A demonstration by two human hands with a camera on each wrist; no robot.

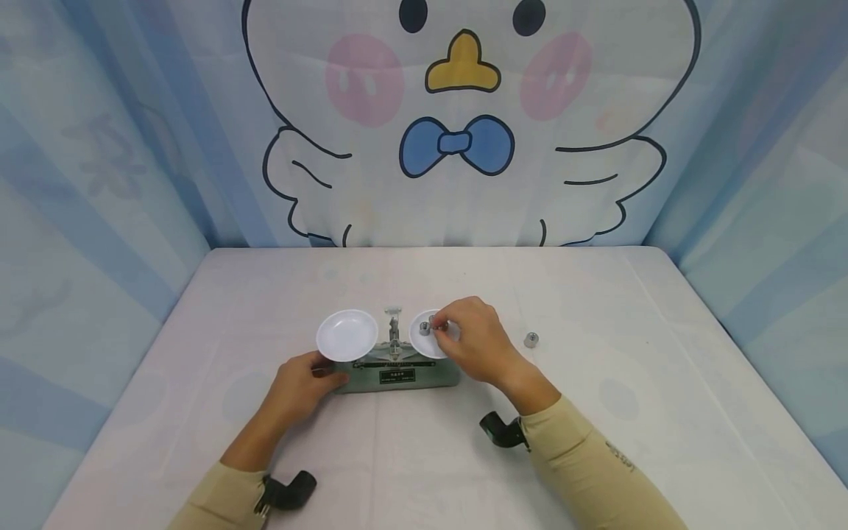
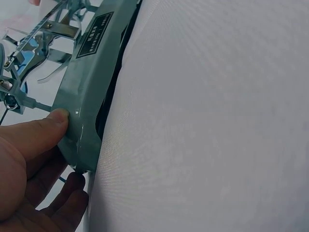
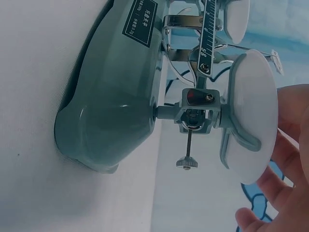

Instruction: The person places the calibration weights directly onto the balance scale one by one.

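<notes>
A green balance scale (image 1: pixel 397 377) with two white pans stands on the table. My left hand (image 1: pixel 299 388) grips the left end of its base, thumb (image 2: pixel 58 118) on the front face and the other fingers around the end. Over the right pan (image 1: pixel 424 348), my right hand (image 1: pixel 478 340) pinches a small metal weight (image 1: pixel 443 326) between thumb and fingertips, partly hidden by the fingers. Another silver weight (image 1: pixel 425 328) sits on that pan. In the right wrist view, my right fingers (image 3: pixel 289 154) are beside the right pan's upper side. The left pan (image 1: pixel 347 336) is level with it.
One more metal weight (image 1: pixel 531 339) stands on the white tablecloth (image 1: pixel 596 294), right of my right hand. A printed curtain (image 1: pixel 457 199) hangs behind the table's far edge, with curtains at both sides. Black wrist mounts (image 1: pixel 289 491) stick out from both sleeves.
</notes>
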